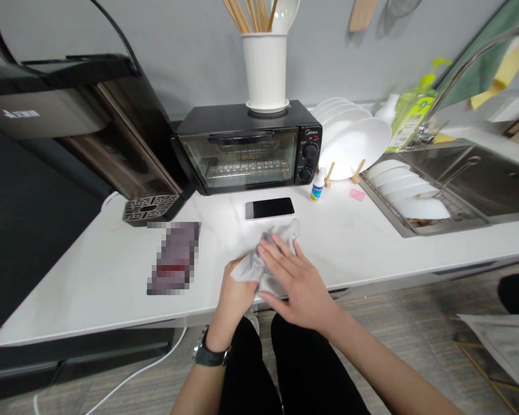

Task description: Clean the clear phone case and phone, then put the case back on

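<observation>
A light grey cloth [268,281] is bunched between my two hands above the counter's front edge. My left hand [237,288] is closed round its left side, the fingers mostly hidden under the fabric. My right hand [300,282] lies over the cloth with its fingers stretched out and pressing on it. From the cloth's upper right a clear, rounded edge [296,227] sticks out, perhaps a transparent phone case; the rest of it is covered. Just beyond my hands a phone [270,208] lies flat with its dark screen up.
A small white bottle [317,184] and a pink packet [357,195] stand and lie to the right. Behind is a toaster oven [246,158]. At left are a drink machine [125,127] and a blurred-out dark item [175,262]. Plates [354,144] and a sink [501,173] are right.
</observation>
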`<state>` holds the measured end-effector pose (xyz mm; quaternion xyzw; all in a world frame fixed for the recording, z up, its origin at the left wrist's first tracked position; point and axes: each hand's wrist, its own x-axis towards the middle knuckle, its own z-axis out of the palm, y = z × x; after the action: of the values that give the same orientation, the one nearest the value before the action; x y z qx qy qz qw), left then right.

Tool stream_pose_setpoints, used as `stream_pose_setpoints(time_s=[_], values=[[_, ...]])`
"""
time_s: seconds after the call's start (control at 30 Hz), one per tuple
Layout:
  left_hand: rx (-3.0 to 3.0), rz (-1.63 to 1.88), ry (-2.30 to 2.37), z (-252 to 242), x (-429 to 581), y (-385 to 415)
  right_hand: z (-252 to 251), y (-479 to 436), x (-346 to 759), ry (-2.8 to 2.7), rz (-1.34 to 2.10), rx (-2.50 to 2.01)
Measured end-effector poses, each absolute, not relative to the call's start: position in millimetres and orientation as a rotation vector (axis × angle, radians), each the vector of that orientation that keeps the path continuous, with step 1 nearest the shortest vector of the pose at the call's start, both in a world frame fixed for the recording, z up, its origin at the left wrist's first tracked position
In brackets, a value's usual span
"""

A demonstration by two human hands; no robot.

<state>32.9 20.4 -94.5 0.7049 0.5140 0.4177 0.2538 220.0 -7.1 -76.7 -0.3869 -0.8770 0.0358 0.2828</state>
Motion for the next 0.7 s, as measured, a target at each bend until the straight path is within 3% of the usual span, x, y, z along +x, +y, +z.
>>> stream_pose_setpoints(time_s=[0.13,0.4,0.7], values=[[1.922,1.158,1.346,-102,27,21,-76,-20,208,-2.414,0.110,-0.950],[1.966,1.010,1.461,-83,38,17,-72,25,246,-2.144,0.049,-1.275],[1.839,1.163,1.312,-106,28,22,-73,-20,209,-2.427,0.119,-0.938]])
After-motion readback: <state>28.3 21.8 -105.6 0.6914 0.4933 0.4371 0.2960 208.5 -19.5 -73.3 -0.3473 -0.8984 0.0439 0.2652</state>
